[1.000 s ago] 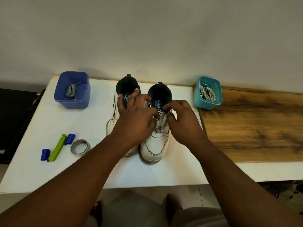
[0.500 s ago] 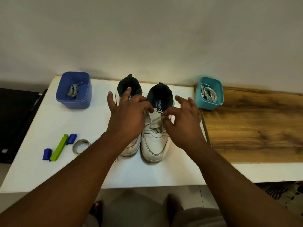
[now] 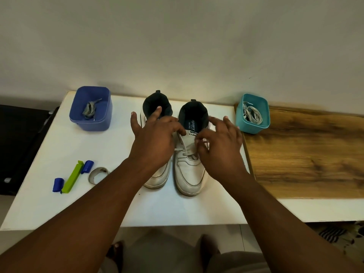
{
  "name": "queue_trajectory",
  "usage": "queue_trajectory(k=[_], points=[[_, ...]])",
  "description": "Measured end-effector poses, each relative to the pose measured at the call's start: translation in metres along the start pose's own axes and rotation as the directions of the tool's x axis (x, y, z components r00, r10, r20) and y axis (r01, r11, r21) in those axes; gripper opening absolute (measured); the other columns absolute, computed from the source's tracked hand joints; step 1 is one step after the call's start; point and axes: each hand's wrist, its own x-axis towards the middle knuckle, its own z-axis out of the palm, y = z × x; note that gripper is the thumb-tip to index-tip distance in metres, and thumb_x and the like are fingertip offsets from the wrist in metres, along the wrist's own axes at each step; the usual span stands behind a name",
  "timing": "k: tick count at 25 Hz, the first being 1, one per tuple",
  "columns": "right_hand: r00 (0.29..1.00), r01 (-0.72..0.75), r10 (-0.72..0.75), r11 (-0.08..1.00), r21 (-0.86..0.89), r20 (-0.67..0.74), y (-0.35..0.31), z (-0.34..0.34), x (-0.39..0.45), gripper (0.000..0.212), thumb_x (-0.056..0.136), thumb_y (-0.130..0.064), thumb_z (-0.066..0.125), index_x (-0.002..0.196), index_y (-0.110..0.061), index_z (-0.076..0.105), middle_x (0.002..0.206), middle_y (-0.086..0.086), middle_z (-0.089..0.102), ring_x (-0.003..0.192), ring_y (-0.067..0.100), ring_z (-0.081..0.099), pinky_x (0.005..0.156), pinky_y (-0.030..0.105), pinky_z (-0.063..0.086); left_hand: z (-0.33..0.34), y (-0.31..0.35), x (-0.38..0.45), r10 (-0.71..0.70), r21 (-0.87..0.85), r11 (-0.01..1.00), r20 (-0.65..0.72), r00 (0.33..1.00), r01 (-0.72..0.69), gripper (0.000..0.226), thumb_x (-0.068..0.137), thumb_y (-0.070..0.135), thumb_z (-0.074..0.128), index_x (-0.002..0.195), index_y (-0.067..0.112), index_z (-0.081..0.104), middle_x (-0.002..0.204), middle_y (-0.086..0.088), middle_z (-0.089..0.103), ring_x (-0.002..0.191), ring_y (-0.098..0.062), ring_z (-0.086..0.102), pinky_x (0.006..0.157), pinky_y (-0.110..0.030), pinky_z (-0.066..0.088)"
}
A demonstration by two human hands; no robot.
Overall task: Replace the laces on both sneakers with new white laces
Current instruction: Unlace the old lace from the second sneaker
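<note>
Two white sneakers stand side by side on the white table [image 3: 82,205], toes toward me. My left hand [image 3: 155,142] lies over the left sneaker [image 3: 157,179], its thumb and forefinger pinching the lace [image 3: 188,153] beside the tongue of the right sneaker [image 3: 189,179]. From the other side my right hand [image 3: 220,148] pinches the same lace over the upper eyelets, with its other fingers spread. The lace is threaded through the lower eyelets only. White laces [image 3: 253,115] lie in a teal tub [image 3: 254,128].
A blue tub [image 3: 92,125] at the back left holds a grey lace [image 3: 89,109]. A green and blue clip [image 3: 71,177] and a tape ring [image 3: 97,175] lie at the front left. A wooden board [image 3: 305,150] covers the right side. The wall is close behind.
Both hands have lifted slightly and spread their outer fingers while keeping thumb and forefinger at the right sneaker's lace. The sneakers have not moved.
</note>
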Motion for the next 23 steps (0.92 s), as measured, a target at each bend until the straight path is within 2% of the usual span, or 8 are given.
queue_trajectory(k=[2,4,7,10,12,16,21,23], points=[[0.979,-0.146,0.126,0.982,-0.118,-0.160,0.012,-0.013,-0.003,0.027,0.094,-0.033,0.049,0.103,-0.018,0.069,0.137,0.011,0.057,0.133,0.038,0.047,0.114,0.060,0.033,-0.001,0.000,0.000,-0.004,-0.003,1.000,-0.016,1.000,0.004,0.031,0.095,0.018,0.057,0.109,0.044,0.066,0.145,0.019,0.052,0.155,-0.018,0.014,0.117,-0.066,-0.006],[0.971,-0.234,0.208,0.926,-0.296,-0.119,0.020,-0.018,-0.007,0.034,0.091,-0.036,0.052,0.112,-0.015,0.068,0.132,0.016,0.057,0.129,0.044,0.048,0.114,0.065,0.030,0.000,-0.001,-0.001,-0.018,-0.033,0.999,-0.027,0.999,0.018,0.030,0.097,0.019,0.054,0.108,0.044,0.067,0.144,0.020,0.053,0.155,-0.018,0.015,0.116,-0.065,-0.007],[0.997,-0.073,0.074,0.981,-0.179,-0.001,0.009,-0.011,-0.010,0.041,0.091,-0.031,0.063,0.132,-0.028,0.060,0.162,0.016,0.030,0.154,0.044,0.012,0.123,0.064,0.005,0.002,0.002,-0.001,-0.019,-0.048,0.999,-0.019,1.000,0.018,0.032,0.098,0.019,0.052,0.111,0.044,0.067,0.146,0.019,0.052,0.155,-0.018,0.015,0.117,-0.065,-0.006],[0.981,0.194,-0.190,0.974,-0.113,0.045,-0.013,0.001,-0.004,0.029,0.094,-0.030,0.067,0.122,-0.037,0.069,0.169,0.009,0.022,0.158,0.039,0.000,0.125,0.059,-0.001,0.002,0.001,0.000,-0.016,-0.026,1.000,0.004,1.000,0.016,0.032,0.097,0.020,0.056,0.116,0.044,0.065,0.150,0.017,0.049,0.155,-0.020,0.014,0.118,-0.066,-0.005],[0.986,0.145,-0.132,0.981,-0.126,0.105,-0.014,0.004,-0.003,0.016,0.096,-0.030,0.066,0.108,-0.036,0.074,0.168,0.006,0.028,0.158,0.038,0.003,0.125,0.060,-0.001,0.002,-0.001,0.001,-0.014,-0.036,0.999,0.010,1.000,0.014,0.033,0.097,0.019,0.055,0.115,0.045,0.065,0.151,0.017,0.048,0.155,-0.020,0.014,0.117,-0.066,-0.006],[0.992,-0.016,0.003,0.995,-0.100,-0.128,0.013,-0.009,0.002,0.017,0.098,-0.025,0.059,0.112,-0.024,0.070,0.151,0.009,0.049,0.149,0.038,0.029,0.121,0.062,0.018,0.001,0.001,0.001,-0.028,-0.054,0.998,0.008,1.000,0.028,0.035,0.098,0.018,0.049,0.114,0.045,0.066,0.149,0.018,0.049,0.155,-0.020,0.014,0.117,-0.066,-0.007],[0.984,0.102,-0.091,0.993,-0.063,0.156,-0.005,0.003,-0.002,0.015,0.098,-0.035,0.065,0.110,-0.038,0.074,0.169,0.002,0.025,0.159,0.035,0.000,0.125,0.056,-0.002,0.001,0.001,0.001,-0.023,-0.036,0.999,0.013,1.000,0.023,0.035,0.099,0.019,0.049,0.116,0.045,0.066,0.151,0.018,0.047,0.155,-0.020,0.013,0.117,-0.066,-0.006],[0.993,0.093,-0.086,0.992,-0.084,0.076,-0.005,0.005,-0.002,0.013,0.098,-0.032,0.063,0.106,-0.035,0.073,0.165,0.003,0.033,0.158,0.035,0.008,0.125,0.058,0.000,0.000,-0.001,0.001,-0.019,-0.030,0.999,0.019,1.000,0.019,0.034,0.099,0.020,0.050,0.117,0.045,0.066,0.152,0.017,0.046,0.156,-0.020,0.013,0.117,-0.066,-0.007]])
